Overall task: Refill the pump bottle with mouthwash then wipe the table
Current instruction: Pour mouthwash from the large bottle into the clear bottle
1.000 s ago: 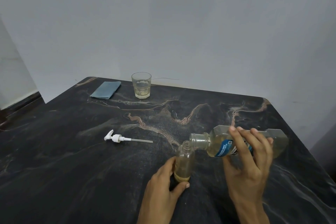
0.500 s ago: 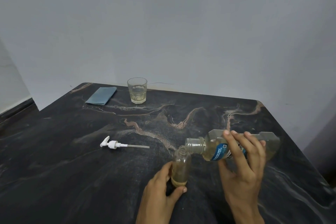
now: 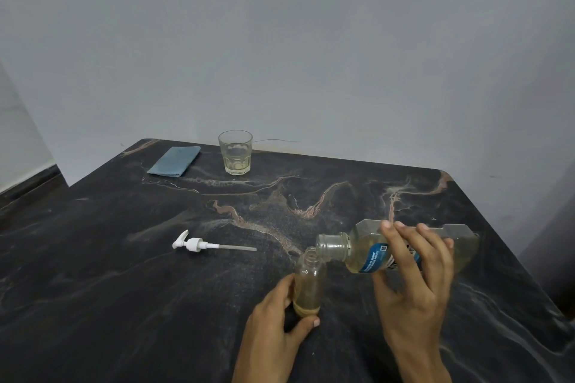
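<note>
now | left hand (image 3: 273, 317) grips upright pump bottle (image 3: 308, 284) | right hand (image 3: 413, 277) holds tipped mouthwash bottle (image 3: 367, 253)

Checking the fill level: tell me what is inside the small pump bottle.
A shallow layer of pale yellowish liquid sits at the bottom of the small pump bottle; the rest looks empty. The left hand covers its lower left side.

My fingers (image 3: 413, 246) hide most of the mouthwash bottle (image 3: 367, 250) label; its print is too small to read. Both my forearms are cut off at the near edge.
</note>
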`<action>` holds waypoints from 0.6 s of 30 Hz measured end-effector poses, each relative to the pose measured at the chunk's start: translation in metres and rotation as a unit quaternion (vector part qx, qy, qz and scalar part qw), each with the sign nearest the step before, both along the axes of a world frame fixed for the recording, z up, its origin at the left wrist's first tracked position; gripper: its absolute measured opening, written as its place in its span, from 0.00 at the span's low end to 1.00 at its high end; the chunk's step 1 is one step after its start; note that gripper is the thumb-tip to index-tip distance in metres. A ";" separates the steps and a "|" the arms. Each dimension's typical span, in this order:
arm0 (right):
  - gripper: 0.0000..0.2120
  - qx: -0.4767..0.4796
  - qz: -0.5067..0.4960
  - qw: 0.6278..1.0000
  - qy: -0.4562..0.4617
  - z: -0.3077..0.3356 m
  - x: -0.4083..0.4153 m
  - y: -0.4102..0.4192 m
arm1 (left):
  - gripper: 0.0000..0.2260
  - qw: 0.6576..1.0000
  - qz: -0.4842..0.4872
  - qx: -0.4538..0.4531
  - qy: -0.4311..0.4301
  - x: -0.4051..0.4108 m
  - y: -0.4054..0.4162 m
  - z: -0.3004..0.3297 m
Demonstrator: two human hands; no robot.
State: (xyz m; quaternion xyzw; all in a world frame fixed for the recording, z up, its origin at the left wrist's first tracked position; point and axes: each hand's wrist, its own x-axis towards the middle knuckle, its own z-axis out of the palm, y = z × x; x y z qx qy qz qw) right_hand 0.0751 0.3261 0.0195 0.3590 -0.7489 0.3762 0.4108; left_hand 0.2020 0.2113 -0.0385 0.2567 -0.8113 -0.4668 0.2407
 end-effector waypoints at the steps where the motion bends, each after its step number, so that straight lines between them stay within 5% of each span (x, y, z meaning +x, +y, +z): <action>1: 0.43 0.000 -0.001 1.000 0.000 0.000 0.000 0.000 | 0.27 1.000 -0.001 0.000 -0.001 0.000 0.000 0.000; 18: 0.43 -0.008 0.001 1.000 0.004 -0.002 -0.001 -0.001 | 0.27 1.000 0.000 -0.002 0.001 0.000 0.000 0.001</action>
